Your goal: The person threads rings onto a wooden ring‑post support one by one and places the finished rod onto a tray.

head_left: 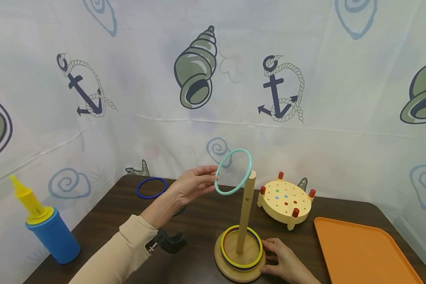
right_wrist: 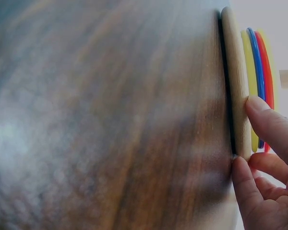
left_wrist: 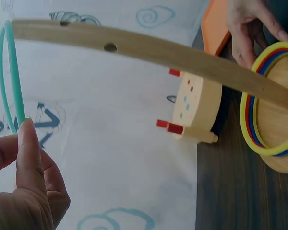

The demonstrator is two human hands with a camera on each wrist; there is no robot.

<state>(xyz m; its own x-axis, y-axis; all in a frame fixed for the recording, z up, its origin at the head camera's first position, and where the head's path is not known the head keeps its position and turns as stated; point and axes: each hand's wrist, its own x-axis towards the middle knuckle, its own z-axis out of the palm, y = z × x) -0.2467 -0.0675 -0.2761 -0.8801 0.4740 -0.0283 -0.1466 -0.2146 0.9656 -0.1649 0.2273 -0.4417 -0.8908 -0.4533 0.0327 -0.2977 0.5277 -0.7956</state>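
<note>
My left hand (head_left: 195, 182) pinches a thin teal ring (head_left: 249, 173) between thumb and fingers. The ring is tilted, with its far edge beside the top of a wooden peg (head_left: 245, 213); whether it touches the peg I cannot tell. That peg rises from a round wooden base (head_left: 220, 262), and yellow, blue and red rings (left_wrist: 248, 129) lie stacked around its foot. At the base's right side my right hand (head_left: 282, 262) grips the rim, thumb and fingertips against the wood (right_wrist: 239, 86) in the right wrist view.
A blue ring (head_left: 151, 196) lies at the table's back left. Behind the stand, to the right, is a cream round pegged piece (head_left: 285, 199) with red-tipped legs. An orange tray (head_left: 365, 252) occupies the right. A blue-and-yellow hand pump (head_left: 53, 236) stands far left.
</note>
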